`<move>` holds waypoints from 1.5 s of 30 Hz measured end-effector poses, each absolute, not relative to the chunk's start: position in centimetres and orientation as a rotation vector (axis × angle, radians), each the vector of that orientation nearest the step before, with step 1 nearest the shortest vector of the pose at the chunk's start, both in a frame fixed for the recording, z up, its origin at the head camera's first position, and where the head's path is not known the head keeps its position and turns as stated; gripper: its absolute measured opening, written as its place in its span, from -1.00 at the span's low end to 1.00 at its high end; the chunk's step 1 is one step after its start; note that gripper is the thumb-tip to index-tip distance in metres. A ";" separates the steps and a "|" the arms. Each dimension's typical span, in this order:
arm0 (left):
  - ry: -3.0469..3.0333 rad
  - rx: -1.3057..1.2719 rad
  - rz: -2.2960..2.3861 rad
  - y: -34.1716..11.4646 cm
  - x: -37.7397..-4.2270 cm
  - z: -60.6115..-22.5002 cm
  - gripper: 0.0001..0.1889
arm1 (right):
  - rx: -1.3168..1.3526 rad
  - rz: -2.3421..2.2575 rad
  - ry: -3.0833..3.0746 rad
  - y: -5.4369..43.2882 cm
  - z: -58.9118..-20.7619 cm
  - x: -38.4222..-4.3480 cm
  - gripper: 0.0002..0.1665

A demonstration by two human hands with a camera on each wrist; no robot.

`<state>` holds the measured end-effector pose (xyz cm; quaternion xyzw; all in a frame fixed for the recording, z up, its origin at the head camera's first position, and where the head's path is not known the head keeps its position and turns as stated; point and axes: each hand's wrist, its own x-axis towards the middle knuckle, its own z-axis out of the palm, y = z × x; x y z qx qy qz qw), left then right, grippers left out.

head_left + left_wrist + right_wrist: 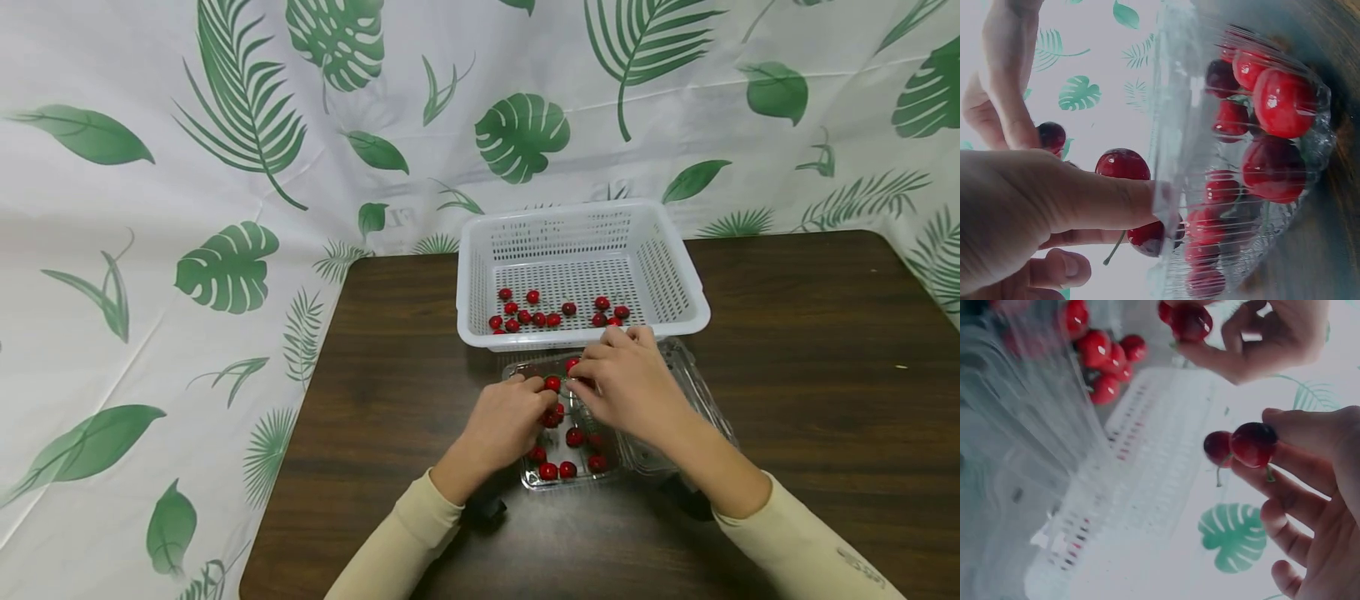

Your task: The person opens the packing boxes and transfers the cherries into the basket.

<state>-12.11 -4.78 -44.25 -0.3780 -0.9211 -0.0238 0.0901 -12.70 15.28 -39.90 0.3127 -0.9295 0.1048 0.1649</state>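
The dark brown, wood-grained table (390, 375) has rounded far corners. A white perforated plastic basket (697, 312) stands near its far edge. Just in front sits a clear plastic clamshell (558, 446), its lid (705, 396) open to the right. A tiny pale fleck (901, 367) lies well apart, farther right.

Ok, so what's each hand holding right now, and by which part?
The right hand pinches two cherries by their round sides, with stems hanging free. The left hand also holds cherries by their sides; how many, I can't tell.
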 end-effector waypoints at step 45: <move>-2.698 -0.957 -0.447 -7.8 -14.3 -40.9 -0.77 | 0.603 0.487 -2.384 19.1 -43.7 -18.5 -0.69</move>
